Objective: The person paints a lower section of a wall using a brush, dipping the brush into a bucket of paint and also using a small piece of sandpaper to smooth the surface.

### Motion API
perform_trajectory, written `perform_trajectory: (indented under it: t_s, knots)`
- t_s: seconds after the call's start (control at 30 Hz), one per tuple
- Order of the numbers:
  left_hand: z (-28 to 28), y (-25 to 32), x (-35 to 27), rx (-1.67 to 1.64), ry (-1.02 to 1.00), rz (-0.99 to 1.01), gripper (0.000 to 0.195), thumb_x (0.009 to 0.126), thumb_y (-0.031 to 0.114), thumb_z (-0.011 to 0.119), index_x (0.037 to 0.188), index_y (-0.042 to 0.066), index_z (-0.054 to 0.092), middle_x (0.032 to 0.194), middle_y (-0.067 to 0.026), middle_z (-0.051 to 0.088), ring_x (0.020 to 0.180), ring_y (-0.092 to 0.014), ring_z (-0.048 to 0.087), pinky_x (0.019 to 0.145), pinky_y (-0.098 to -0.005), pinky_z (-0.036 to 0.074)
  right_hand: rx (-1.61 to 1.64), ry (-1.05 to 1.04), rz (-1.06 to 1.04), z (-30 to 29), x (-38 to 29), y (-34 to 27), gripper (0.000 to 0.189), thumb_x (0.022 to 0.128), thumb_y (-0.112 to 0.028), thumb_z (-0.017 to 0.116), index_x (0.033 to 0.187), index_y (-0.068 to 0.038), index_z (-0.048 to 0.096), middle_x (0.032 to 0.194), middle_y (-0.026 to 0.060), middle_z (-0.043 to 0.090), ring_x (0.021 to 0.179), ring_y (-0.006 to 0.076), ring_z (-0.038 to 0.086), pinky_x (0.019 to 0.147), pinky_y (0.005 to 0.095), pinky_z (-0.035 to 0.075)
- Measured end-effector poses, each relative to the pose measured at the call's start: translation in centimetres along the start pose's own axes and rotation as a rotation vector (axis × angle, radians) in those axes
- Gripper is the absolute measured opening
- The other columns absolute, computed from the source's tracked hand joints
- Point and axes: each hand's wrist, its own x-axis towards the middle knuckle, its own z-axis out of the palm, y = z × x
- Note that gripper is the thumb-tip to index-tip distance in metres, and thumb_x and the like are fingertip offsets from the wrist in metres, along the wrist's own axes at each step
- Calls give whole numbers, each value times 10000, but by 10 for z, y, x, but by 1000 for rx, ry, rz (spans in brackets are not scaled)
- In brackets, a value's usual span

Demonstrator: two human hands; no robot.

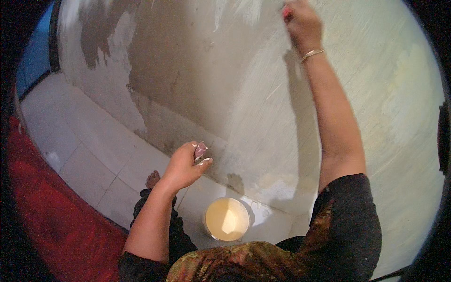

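Note:
My right hand (306, 27) is raised high against the wall (260, 116), its fingers closed around a small red object (287, 11). Blur and the picture's top edge leave that object unclear; it may be a handle. A metal bangle (313, 54) circles the right wrist. Lower down, my left hand (183, 167) grips a small purplish-pink piece (201, 150) with pale smears on it. White residue marks its fingertips. On the floor below stands a round tub (206, 222) of cream-coloured liquid (219, 214), which neither hand touches.
Wall patches vary from pale, streaky coating to bare brownish plaster (162, 60). Light floor tiles (91, 172) meet the wall's base. Red fabric (60, 215) lies at the left, below a blue surface (35, 60). My bare foot (153, 179) is near the wall.

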Motion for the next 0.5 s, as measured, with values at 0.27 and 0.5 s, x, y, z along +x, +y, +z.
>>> perform_trajectory:
  t_s: [0.27,0.5]
  knots:
    - [-5,-12,-1,44,-40,-40,299,722,229,669,822,-8,516,794,-191,539,747,-356,530,662,-399,414,522,-557,-131,20,-240,-187,46,644,-117,606,668,-105,569,728,94,506,686,273,528,585,404,440]
    - [2,-14,4,17,-55,-29,300,727,235,664,809,-9,511,795,-190,538,756,-355,536,659,-397,413,732,-1145,656,32,-302,-206,127,689,-142,650,766,-44,624,719,149,612,685,237,609,629,346,480]
